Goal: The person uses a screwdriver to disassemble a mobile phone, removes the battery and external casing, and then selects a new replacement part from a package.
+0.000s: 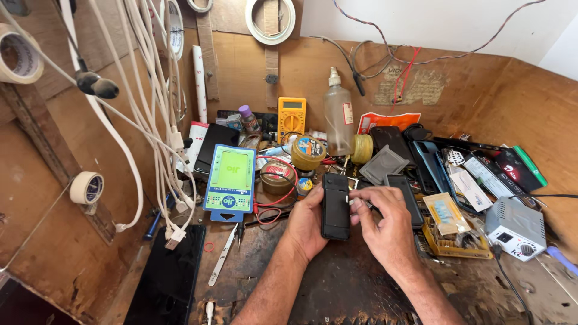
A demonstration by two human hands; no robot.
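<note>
My left hand (305,224) holds a small black phone (335,206) upright over the worn wooden bench, gripping its left side. My right hand (385,222) rests against the phone's right edge, fingers curled and pressing on it near the top. Whether a tool is in the right hand is hidden by the fingers.
A blue and green tester box (230,179), a yellow multimeter (291,118), a plastic bottle (338,114), solder rolls (308,151), tweezers (223,257) and several phones (421,159) crowd the back. White cables (159,132) hang at left. A grey power unit (516,227) sits right.
</note>
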